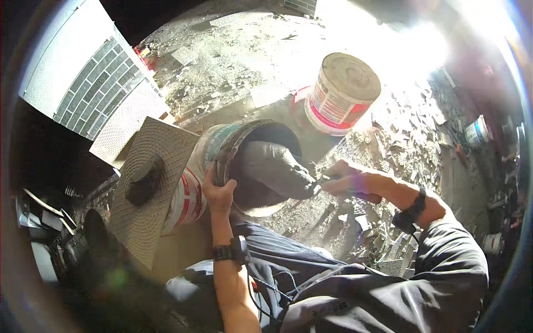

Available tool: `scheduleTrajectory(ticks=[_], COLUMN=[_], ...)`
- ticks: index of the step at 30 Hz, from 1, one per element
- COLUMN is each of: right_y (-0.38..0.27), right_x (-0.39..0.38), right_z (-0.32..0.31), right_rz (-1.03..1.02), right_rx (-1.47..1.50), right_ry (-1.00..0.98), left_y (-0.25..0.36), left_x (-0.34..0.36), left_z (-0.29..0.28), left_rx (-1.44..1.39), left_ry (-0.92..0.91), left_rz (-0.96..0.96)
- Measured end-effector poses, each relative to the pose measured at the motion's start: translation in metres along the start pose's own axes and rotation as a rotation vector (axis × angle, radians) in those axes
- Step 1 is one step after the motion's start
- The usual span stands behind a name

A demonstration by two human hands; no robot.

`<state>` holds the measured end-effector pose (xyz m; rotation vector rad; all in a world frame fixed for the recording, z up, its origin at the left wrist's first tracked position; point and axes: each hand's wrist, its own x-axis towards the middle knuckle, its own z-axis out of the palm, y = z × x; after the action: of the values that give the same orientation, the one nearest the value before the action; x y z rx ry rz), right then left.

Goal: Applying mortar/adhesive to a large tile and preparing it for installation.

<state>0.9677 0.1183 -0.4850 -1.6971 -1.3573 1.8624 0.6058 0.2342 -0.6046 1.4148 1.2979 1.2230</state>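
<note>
At the mouth of a tilted bucket [208, 149], the left hand [219, 194] is gripping the rim — thumb and fingers hooking over it. The right hand [351, 181] is wrapping its grip around a grey-coated tool [277, 165], which is jutting out of the bucket! Just left, a ridged panel [169, 151] is carrying a dark lump [145, 180]; a second bucket [340, 97] is standing beyond.

Right of the wall with grey brick pattern [97, 86] spreads a dusty floor [227, 72], covered with many broken fragments. Farther right of this wall, very strong light [425, 47] is shining.
</note>
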Motion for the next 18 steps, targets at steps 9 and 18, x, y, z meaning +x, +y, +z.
scheduleTrajectory(ticks=[9, 18], right_y=[-0.136, -0.254], right_x=[-0.067, 0.054], right_z=[0.024, 0.101], right_rz=[0.010, -0.668], right_rx=[-0.029, -0.745], right_ry=[0.061, 0.179], left_y=[-0.009, -0.007], left_x=[0.013, -0.002], left_z=[-0.015, -0.007], left_rx=[0.031, 0.136], left_ry=[0.042, 0.140], left_rz=[-0.050, 0.068])
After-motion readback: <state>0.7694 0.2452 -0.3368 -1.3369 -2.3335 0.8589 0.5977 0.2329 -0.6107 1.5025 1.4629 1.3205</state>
